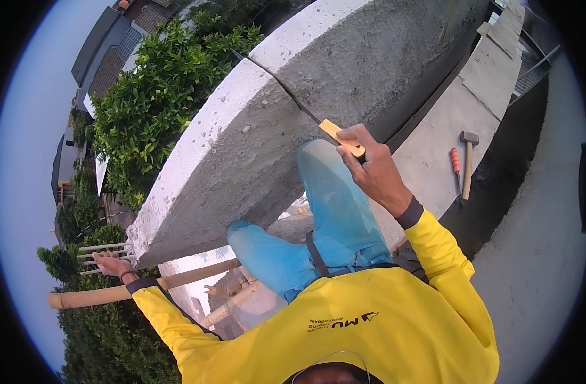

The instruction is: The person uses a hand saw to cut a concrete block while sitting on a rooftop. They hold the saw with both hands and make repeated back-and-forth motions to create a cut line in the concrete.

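Note:
My right hand (375,168) is closed around the yellow handle of a hand saw (341,139). Its dark, thin blade sits in a narrow slot across a rough, pale grey concrete wall (210,137), and the tip pokes out past the far edge. At the wall's near left end, my left hand (113,264) lies against several thin rods (104,247) that stick out of the concrete. Its fingers look stretched out, though they are small here. My knees in blue trousers press close to the wall's inner face.
On a grey ledge (427,150) to the right lie a hammer (468,163) with a wooden handle and a red-handled chisel-like tool (456,163). A bamboo pole (94,297) passes below my left forearm. Leafy trees (146,115) and roofs lie beyond the wall, far below.

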Available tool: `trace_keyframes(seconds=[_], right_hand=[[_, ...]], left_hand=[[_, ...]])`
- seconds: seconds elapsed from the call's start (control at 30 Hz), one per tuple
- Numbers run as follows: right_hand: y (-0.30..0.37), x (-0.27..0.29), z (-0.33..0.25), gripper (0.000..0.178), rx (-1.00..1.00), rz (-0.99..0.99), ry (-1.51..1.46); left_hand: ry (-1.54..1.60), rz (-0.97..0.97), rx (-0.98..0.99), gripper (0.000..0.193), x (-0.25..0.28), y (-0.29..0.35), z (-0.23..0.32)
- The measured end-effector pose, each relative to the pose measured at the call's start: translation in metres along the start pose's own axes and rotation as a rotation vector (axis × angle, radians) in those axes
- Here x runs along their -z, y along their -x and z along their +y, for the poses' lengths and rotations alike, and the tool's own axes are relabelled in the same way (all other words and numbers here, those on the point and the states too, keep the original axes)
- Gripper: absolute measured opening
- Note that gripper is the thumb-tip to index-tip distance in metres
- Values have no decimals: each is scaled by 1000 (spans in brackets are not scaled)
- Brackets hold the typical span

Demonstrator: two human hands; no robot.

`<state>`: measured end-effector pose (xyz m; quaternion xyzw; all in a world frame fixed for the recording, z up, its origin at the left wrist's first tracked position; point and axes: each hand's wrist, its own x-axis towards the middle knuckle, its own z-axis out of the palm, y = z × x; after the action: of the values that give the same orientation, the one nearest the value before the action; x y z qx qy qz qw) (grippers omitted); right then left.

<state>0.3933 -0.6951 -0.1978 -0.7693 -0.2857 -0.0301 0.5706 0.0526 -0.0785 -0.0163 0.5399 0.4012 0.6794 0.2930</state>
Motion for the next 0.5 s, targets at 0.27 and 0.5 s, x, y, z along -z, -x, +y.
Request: trace_keyframes(seconds=[0.27,0.5], right_hand=[[19,57,-96,24,-104,-22,104],[-12,-20,24,20,-16,-4,-26]], left_hand=[[25,42,5,37,-4,9,4],[-23,102,-18,40,-10,17,6]])
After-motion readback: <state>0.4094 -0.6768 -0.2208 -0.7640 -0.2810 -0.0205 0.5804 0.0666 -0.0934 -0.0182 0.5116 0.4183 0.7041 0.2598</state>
